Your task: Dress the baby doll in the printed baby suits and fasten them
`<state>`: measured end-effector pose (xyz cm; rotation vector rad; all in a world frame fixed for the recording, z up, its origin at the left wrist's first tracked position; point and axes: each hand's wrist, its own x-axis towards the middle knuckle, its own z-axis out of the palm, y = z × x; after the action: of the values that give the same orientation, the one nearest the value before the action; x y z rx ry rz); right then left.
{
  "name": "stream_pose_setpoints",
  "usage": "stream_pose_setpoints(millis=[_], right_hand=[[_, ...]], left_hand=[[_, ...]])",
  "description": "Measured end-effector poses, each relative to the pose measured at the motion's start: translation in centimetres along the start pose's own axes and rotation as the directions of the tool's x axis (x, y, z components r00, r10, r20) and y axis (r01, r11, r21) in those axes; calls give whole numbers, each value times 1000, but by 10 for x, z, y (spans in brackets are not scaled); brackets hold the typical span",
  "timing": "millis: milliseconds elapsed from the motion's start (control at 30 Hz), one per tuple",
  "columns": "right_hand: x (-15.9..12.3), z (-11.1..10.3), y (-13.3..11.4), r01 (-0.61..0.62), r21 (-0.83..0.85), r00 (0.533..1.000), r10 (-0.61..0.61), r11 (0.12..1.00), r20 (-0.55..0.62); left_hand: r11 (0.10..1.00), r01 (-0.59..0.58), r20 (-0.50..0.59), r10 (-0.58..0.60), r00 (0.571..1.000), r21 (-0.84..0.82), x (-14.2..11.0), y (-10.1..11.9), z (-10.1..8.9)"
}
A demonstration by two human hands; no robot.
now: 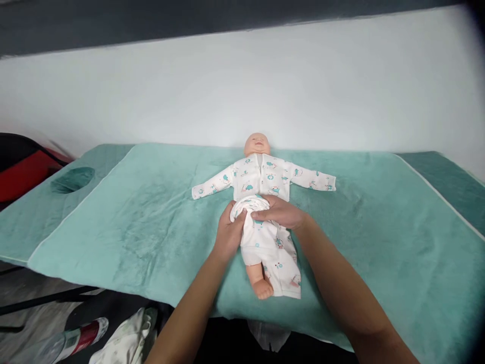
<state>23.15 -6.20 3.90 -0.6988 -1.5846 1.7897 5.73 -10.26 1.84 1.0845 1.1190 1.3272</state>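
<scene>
A baby doll (257, 144) lies on its back on a green covered bed, head toward the wall. It wears a white patterned jacket (261, 174) with both sleeves spread out sideways. White patterned pants (261, 235) cover its lower body, and their top is bunched up. My left hand (229, 230) grips the bunched cloth on its left side, thumb on top. On the other side my right hand (282, 211) pinches the same cloth between thumb and fingers. One bare doll foot (262, 288) sticks out of a pant leg; the other foot is hidden in the cloth.
The green bed (364, 253) runs along a white wall (242, 91) and has a round hole (73, 180) at its left end. A red and black chair (22, 172) stands at the far left. Below the front edge are a plastic bottle (64, 344) and folded cloth (123, 341).
</scene>
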Motion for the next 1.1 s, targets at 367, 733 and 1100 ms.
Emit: stream_pose_setpoints(millis=[367, 733, 1100], right_hand=[[-5, 17, -18, 104, -740, 937, 185, 664, 297], [-4, 33, -5, 96, -834, 958, 177, 543, 225], [-11, 40, -7, 115, -829, 941, 208, 547, 268]], left_hand=[[869, 251, -215, -367, 905, -426, -158, 27, 41], [852, 342, -314, -475, 822, -396, -181, -11, 8], [830, 434, -333, -544, 771, -350, -200, -13, 7]])
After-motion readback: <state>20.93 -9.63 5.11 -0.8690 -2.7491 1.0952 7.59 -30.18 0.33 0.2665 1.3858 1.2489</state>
